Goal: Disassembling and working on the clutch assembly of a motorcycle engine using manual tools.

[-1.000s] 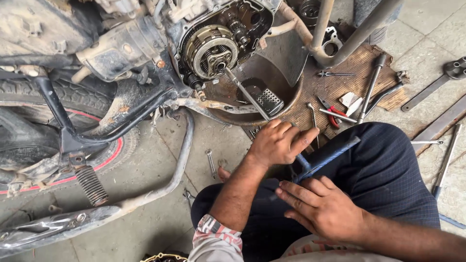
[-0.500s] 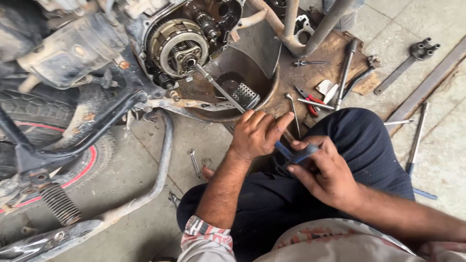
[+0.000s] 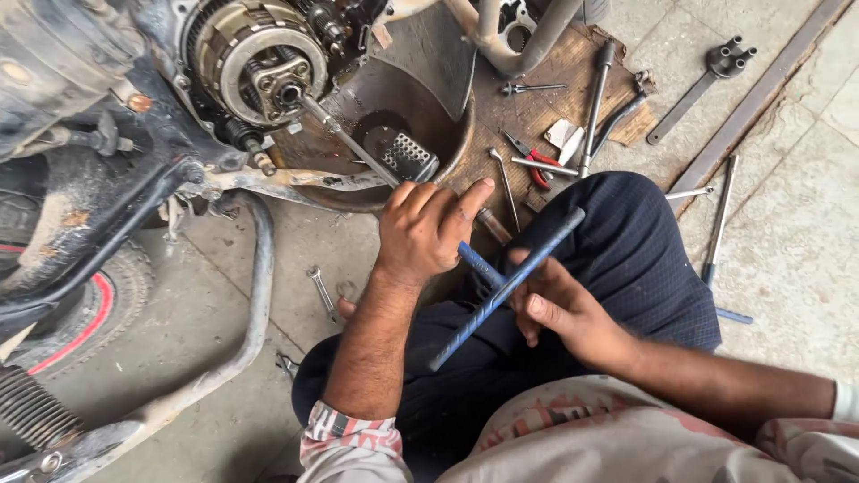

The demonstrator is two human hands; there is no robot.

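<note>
Workshop floor: T-wrench (image 3: pixel 504 288) in both hands

rolled patterned sleeves, dark navy trousers

I see a matt blue-painted metal T-wrench (image 3: pixel 501 291), greasy metal clutch (image 3: pixel 259 63) at eleven o'clock, rough wooden board (image 3: pixel 537 107).
</note>
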